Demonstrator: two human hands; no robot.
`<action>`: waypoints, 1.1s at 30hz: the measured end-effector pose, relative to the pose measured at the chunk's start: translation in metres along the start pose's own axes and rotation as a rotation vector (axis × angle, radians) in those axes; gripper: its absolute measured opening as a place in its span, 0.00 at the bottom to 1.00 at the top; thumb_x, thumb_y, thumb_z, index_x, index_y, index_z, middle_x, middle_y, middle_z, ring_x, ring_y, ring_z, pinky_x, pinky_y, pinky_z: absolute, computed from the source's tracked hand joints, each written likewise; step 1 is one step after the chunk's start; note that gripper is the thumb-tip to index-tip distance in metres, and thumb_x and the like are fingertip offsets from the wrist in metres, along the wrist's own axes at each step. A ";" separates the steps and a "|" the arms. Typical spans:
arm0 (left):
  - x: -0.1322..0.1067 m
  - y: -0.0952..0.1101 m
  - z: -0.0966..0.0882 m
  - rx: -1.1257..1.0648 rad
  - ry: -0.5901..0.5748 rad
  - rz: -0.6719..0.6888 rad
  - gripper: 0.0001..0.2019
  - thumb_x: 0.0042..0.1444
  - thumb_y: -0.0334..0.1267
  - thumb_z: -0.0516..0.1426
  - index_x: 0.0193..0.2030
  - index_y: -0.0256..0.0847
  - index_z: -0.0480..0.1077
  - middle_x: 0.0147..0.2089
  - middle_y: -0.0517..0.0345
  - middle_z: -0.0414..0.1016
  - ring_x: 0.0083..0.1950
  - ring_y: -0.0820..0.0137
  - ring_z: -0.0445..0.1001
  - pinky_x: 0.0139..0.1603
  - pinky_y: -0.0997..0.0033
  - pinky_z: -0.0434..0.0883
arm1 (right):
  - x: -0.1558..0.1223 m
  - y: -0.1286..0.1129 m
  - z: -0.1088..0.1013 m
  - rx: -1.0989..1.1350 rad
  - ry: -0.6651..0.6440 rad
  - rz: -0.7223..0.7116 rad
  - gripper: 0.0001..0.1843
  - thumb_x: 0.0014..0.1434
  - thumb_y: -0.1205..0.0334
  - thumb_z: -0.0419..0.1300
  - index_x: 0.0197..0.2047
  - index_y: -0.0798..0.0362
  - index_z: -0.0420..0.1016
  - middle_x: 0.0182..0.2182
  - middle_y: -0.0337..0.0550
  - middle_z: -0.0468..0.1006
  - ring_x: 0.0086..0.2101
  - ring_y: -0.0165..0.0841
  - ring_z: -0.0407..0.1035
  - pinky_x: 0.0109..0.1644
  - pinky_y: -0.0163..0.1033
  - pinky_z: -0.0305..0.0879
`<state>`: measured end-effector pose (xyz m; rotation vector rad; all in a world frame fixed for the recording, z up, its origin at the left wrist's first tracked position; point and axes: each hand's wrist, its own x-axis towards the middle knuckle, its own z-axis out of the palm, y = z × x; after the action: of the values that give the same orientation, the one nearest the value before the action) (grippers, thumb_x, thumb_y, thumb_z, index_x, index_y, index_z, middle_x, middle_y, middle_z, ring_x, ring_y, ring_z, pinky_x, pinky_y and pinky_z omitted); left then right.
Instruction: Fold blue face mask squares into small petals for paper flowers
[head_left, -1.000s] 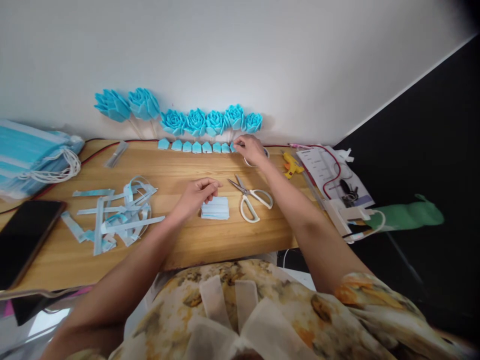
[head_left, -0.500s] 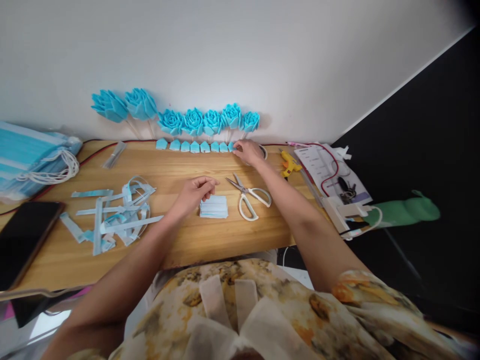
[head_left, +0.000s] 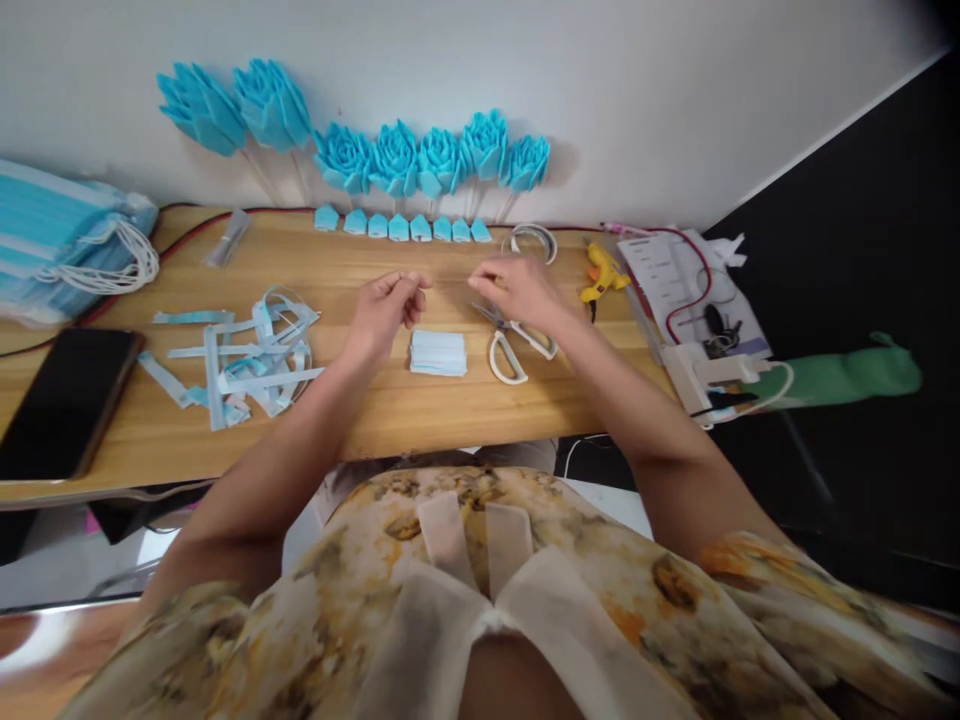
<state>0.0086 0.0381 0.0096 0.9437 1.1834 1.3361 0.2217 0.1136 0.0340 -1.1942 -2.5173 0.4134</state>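
My left hand (head_left: pixel 382 312) hovers over the wooden desk (head_left: pixel 375 420), fingers curled in towards the thumb with nothing visible in them. Just to its right lies a small stack of cut blue mask pieces (head_left: pixel 437 352). My right hand (head_left: pixel 517 290) is above the white-handled scissors (head_left: pixel 511 352), blurred by motion, so its fingers are unclear. A row of small folded blue petals (head_left: pixel 401 226) lies along the wall, below several blue fabric roses (head_left: pixel 420 160).
Cut mask strips (head_left: pixel 247 350) are piled at the left, beside a black phone (head_left: pixel 67 400) and a pack of blue masks (head_left: pixel 60 240). A tape ring (head_left: pixel 534 240), yellow glue gun (head_left: pixel 604 272), papers with keys (head_left: pixel 697 290) and a green object (head_left: pixel 847 375) sit to the right.
My right hand has drawn back from the end of the petal row to above the scissors. The view has tilted down; my left hand stays near the stack.
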 end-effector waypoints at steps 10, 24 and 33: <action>-0.005 -0.002 0.007 0.140 -0.181 -0.019 0.09 0.63 0.33 0.56 0.33 0.35 0.74 0.25 0.60 0.72 0.22 0.77 0.69 0.24 0.77 0.64 | -0.064 -0.047 0.028 0.057 -0.174 -0.162 0.11 0.68 0.55 0.59 0.47 0.47 0.81 0.43 0.43 0.82 0.46 0.40 0.74 0.51 0.44 0.66; -0.004 -0.011 0.009 0.364 -0.325 -0.044 0.11 0.61 0.31 0.56 0.29 0.34 0.75 0.27 0.55 0.77 0.25 0.76 0.72 0.29 0.75 0.68 | -0.077 -0.050 0.053 0.040 -0.059 -0.049 0.14 0.69 0.62 0.53 0.42 0.52 0.81 0.43 0.47 0.83 0.44 0.39 0.75 0.48 0.40 0.65; 0.002 -0.018 -0.001 0.375 -0.373 0.106 0.29 0.64 0.62 0.52 0.41 0.34 0.78 0.33 0.49 0.80 0.35 0.68 0.76 0.40 0.70 0.71 | -0.070 -0.044 0.049 0.277 0.027 0.077 0.14 0.66 0.58 0.53 0.36 0.54 0.77 0.29 0.40 0.79 0.29 0.30 0.67 0.38 0.36 0.56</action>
<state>0.0110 0.0387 -0.0080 1.4717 1.1202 0.9737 0.2137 0.0261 -0.0046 -1.1801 -2.3028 0.7330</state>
